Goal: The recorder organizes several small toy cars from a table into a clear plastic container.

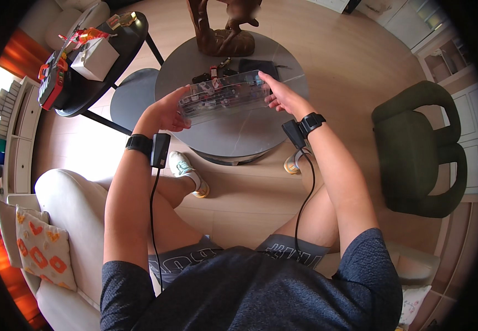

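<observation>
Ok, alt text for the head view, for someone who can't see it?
A person's left hand and right hand hold a clear plastic box by its ends above a round grey table; small items show in or through it. A brown sculpture stands at the table's far side, with a green chair to the right.

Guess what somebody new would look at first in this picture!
Probably the clear plastic box, held by its ends between the left hand and right hand, above the round grey table. Behind it, at the table's far side, a dark brown figure stands out. A dark green chair also catches the eye, off to the right.
</observation>
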{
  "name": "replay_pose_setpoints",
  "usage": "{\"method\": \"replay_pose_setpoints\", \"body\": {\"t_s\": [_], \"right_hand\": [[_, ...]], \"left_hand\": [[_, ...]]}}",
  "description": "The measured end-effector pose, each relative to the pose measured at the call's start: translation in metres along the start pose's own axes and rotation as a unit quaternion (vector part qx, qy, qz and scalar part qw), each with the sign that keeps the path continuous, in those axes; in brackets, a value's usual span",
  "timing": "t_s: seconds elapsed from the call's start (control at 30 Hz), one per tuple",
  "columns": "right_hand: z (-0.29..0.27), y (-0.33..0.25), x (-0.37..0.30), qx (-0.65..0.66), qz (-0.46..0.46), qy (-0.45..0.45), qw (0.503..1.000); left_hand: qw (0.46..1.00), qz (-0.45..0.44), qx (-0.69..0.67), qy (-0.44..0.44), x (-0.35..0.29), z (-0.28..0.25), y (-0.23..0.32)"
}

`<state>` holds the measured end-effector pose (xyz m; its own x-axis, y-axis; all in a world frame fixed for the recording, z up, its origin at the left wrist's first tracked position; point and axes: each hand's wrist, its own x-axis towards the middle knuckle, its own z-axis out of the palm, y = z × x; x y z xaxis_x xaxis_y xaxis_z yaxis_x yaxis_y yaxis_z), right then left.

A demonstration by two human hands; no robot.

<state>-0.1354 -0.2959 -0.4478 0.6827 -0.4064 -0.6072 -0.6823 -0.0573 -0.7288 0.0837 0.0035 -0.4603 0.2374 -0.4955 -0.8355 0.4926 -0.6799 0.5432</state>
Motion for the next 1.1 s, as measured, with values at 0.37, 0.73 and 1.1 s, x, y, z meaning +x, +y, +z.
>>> {"method": "replay_pose_setpoints", "body": {"t_s": [0.37,0.73,1.1], "right_hand": [[-0.005,0.009,0.009,0.073,-0.095,0.034,0.992],[-0.011,0.001,-0.011,0.219,-0.077,-0.034,0.972],[-0.031,0.023,-0.024,-0.035,-0.105,0.015,0.994]], "left_hand": [[0.991,0.122,-0.047,0.017,0.002,0.002,0.006],[0.958,0.277,0.037,0.061,-0.023,0.014,0.003],[0.655,0.362,0.659,0.080,-0.006,0.012,-0.014]]}}
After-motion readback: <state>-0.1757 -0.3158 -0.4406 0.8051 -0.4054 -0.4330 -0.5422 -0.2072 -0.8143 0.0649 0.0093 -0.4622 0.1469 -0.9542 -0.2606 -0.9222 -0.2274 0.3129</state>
